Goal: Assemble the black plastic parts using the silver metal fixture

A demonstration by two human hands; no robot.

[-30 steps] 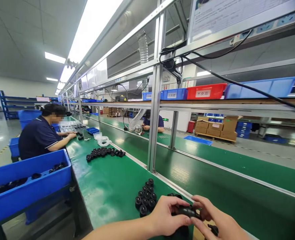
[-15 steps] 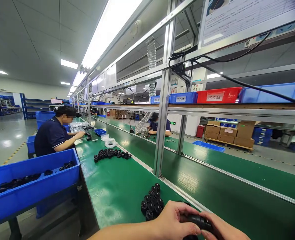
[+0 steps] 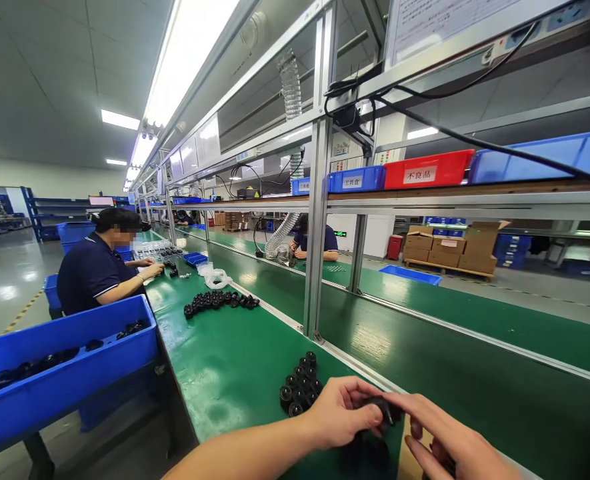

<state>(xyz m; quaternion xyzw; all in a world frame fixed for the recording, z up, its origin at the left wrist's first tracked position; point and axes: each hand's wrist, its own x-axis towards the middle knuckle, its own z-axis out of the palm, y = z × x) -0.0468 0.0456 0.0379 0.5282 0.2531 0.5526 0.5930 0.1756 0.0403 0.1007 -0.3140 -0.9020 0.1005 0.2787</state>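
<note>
Lower centre: black round parts (image 3: 299, 385) stood on table (image 3: 235, 360) beside left hand (image 3: 339, 413), whose fingers pinched black piece (image 3: 385, 408); right hand (image 3: 457, 437), fingers parted, alongside.

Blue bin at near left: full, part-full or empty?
Part-full: black parts lie in the blue bin, below its rim, with blue showing between them.

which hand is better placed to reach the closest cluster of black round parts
Left, probably: the left hand is beside the black round parts, though gripping a black piece; the right hand is farther.
</note>
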